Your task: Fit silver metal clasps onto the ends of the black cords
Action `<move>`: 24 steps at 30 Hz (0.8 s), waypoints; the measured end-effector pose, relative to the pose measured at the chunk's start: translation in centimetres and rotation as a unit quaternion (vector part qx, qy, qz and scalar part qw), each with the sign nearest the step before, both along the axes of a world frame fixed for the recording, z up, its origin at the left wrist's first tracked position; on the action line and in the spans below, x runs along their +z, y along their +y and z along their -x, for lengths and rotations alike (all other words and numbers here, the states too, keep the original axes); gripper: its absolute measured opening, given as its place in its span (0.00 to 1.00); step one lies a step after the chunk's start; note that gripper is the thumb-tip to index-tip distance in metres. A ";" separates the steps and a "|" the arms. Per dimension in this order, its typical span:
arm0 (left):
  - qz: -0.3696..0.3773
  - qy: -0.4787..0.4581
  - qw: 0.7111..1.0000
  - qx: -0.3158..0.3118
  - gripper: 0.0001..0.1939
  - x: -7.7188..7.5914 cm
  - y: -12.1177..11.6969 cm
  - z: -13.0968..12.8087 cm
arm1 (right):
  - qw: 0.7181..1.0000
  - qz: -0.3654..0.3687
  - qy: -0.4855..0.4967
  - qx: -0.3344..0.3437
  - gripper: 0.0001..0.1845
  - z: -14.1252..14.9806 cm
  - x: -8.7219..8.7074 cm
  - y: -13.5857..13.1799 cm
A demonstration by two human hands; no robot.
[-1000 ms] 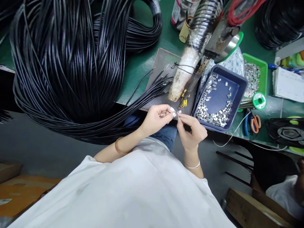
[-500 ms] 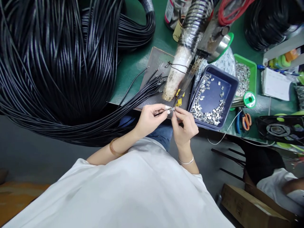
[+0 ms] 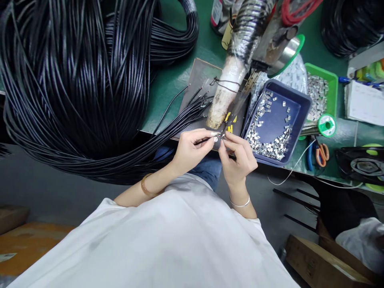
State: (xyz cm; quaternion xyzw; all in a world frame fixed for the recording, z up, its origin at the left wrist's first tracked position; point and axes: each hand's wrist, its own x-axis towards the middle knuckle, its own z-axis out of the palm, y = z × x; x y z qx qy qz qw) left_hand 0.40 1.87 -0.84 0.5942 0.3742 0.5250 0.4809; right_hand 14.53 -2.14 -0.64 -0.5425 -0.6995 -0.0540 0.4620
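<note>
My left hand [image 3: 192, 150] pinches the end of one thin black cable [image 3: 201, 141] near the table's front edge. My right hand [image 3: 238, 158] meets it fingertip to fingertip, pinched on a small metal clip [image 3: 221, 137] at the cable's tip. Both hands hover just in front of a blue tray [image 3: 297, 128] that holds several loose metal clips [image 3: 267, 146]. A big bundle of black cables [image 3: 81, 84] fills the left side, and its loose ends [image 3: 196, 106] fan out over a dark mat [image 3: 199, 78].
A wrapped soldering tool on a stand [image 3: 237, 72] leans over the mat. A green tray [image 3: 333, 90] of clips, a solder spool [image 3: 327, 125], orange-handled scissors [image 3: 321, 155] and a small fan [image 3: 364, 166] lie right. Another person's sleeve [image 3: 360, 242] and a cardboard box [image 3: 324, 266] sit lower right.
Both hands stay pinched together; the black cable end now shows more clearly in the left fingers. The camera view shifted slightly.
</note>
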 end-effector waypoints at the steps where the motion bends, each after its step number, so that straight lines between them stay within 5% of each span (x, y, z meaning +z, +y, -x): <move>1: -0.018 0.009 1.000 0.007 0.08 0.0 0.0 0.1 | 1.000 0.000 -0.006 -0.001 0.12 0.0 0.1 0.0; 7: -0.070 0.100 0.993 0.009 0.10 -0.3 -0.4 0.6 | 1.000 0.003 -0.028 0.006 0.09 0.1 0.2 -0.4; 17: -0.029 0.068 0.997 0.003 0.09 -0.4 -0.5 0.3 | 0.999 0.038 0.017 0.017 0.09 -0.2 0.3 -0.3; 24: -0.073 0.069 0.995 0.008 0.09 0.2 0.0 0.5 | 1.000 0.021 -0.005 0.008 0.10 -0.1 0.8 0.0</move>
